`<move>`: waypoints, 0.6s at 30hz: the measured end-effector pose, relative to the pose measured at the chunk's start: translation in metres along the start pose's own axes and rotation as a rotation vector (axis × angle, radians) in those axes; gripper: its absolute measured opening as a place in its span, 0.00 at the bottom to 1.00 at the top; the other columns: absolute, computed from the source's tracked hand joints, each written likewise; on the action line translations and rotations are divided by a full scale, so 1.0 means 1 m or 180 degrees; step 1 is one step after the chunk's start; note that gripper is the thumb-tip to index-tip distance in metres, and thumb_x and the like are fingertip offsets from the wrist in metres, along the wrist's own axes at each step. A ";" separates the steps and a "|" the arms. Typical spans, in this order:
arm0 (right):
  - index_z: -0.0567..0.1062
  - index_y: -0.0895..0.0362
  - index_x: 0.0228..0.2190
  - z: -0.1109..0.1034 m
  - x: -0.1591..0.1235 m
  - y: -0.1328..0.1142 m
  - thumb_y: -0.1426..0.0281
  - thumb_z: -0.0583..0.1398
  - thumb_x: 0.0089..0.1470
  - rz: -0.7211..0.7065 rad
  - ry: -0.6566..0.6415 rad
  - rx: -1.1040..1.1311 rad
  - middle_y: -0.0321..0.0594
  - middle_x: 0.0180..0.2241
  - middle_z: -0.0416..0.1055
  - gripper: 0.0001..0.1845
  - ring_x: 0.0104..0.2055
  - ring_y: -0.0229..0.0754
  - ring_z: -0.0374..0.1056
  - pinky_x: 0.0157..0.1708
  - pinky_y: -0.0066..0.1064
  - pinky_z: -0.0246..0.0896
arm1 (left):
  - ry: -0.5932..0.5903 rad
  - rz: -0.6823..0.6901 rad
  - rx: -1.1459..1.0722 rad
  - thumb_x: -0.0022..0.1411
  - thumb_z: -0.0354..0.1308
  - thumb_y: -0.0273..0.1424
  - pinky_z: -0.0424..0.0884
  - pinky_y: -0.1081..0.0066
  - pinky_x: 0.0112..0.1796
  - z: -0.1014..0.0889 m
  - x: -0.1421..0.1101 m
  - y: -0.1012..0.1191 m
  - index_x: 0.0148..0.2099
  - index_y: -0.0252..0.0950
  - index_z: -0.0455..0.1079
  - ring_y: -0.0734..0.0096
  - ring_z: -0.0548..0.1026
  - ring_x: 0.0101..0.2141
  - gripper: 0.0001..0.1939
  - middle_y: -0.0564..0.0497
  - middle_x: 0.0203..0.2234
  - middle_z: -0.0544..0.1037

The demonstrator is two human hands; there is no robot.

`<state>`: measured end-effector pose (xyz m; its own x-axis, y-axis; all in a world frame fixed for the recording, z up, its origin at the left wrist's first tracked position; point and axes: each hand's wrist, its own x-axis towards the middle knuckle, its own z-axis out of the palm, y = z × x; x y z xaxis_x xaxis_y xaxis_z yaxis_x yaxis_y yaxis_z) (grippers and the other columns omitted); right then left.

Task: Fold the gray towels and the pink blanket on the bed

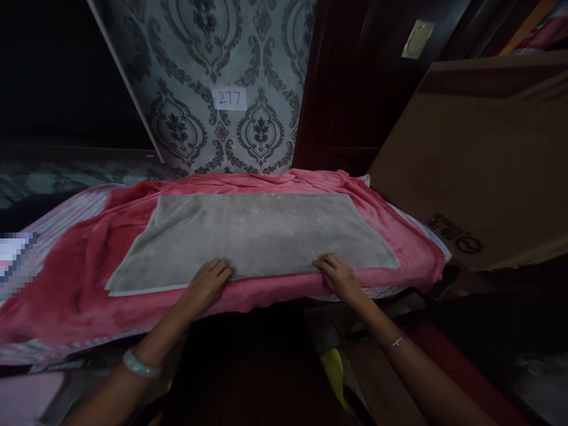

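Observation:
A grey towel lies spread flat on a pink blanket that covers the bed. My left hand rests on the towel's near edge left of centre, fingers curled down over the hem. My right hand sits on the same near edge to the right, fingers bent and pressed onto the cloth. Both hands appear to pinch the hem. A pale bangle is on my left wrist and a thin bracelet on my right.
A large cardboard box leans at the bed's right side. Patterned wallpaper with a paper label "277" stands behind the bed. A dark wooden door is at the back right. A striped sheet shows under the blanket.

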<state>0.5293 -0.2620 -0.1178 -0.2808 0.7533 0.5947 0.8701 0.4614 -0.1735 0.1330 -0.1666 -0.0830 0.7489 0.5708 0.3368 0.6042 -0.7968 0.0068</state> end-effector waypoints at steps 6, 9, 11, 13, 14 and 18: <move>0.79 0.55 0.40 -0.017 0.026 0.003 0.67 0.52 0.67 0.0434 -0.0191 0.0108 0.45 0.38 0.73 0.15 0.41 0.44 0.68 0.44 0.38 0.67 | 0.0282 0.0233 -0.0687 0.70 0.47 0.34 0.73 0.66 0.42 -0.022 0.020 -0.017 0.41 0.39 0.75 0.65 0.76 0.39 0.15 0.47 0.37 0.79; 0.73 0.54 0.56 -0.022 0.039 0.010 0.63 0.53 0.66 0.0974 -0.0234 -0.0571 0.51 0.57 0.68 0.21 0.59 0.53 0.62 0.58 0.49 0.59 | 0.0398 0.0070 -0.0284 0.70 0.46 0.41 0.71 0.56 0.52 -0.016 0.038 -0.022 0.55 0.41 0.74 0.55 0.74 0.53 0.21 0.44 0.52 0.78; 0.64 0.52 0.64 -0.021 0.040 0.014 0.60 0.53 0.66 0.1370 -0.0598 -0.0906 0.49 0.67 0.56 0.28 0.68 0.57 0.50 0.63 0.57 0.49 | 0.0258 -0.0085 -0.0003 0.68 0.46 0.44 0.66 0.48 0.56 -0.002 0.044 -0.021 0.63 0.42 0.68 0.48 0.66 0.61 0.26 0.42 0.61 0.71; 0.60 0.51 0.67 -0.018 0.036 0.017 0.59 0.52 0.67 0.1658 -0.1008 -0.0986 0.46 0.69 0.51 0.30 0.71 0.57 0.46 0.65 0.58 0.44 | -0.0028 -0.0245 0.0122 0.68 0.45 0.45 0.62 0.43 0.58 0.013 0.043 -0.022 0.67 0.43 0.64 0.45 0.62 0.65 0.29 0.43 0.66 0.65; 0.59 0.50 0.67 -0.016 0.034 0.018 0.59 0.51 0.67 0.1727 -0.1129 -0.0949 0.45 0.70 0.50 0.30 0.71 0.56 0.45 0.65 0.58 0.43 | -0.0160 -0.0305 0.0132 0.69 0.44 0.45 0.61 0.42 0.59 0.019 0.041 -0.023 0.67 0.43 0.63 0.46 0.61 0.65 0.29 0.44 0.66 0.63; 0.66 0.52 0.64 -0.023 0.031 0.035 0.61 0.55 0.64 0.1593 -0.1136 -0.0499 0.46 0.67 0.57 0.28 0.68 0.54 0.53 0.65 0.52 0.48 | -0.0424 -0.0472 0.0020 0.69 0.45 0.47 0.65 0.46 0.58 0.022 0.047 -0.032 0.66 0.45 0.66 0.48 0.65 0.63 0.29 0.44 0.65 0.66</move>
<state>0.5602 -0.2332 -0.0873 0.0811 0.9824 0.1682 0.9724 -0.0409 -0.2297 0.1548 -0.1094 -0.0883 0.6808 0.7032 0.2050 0.7118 -0.7011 0.0411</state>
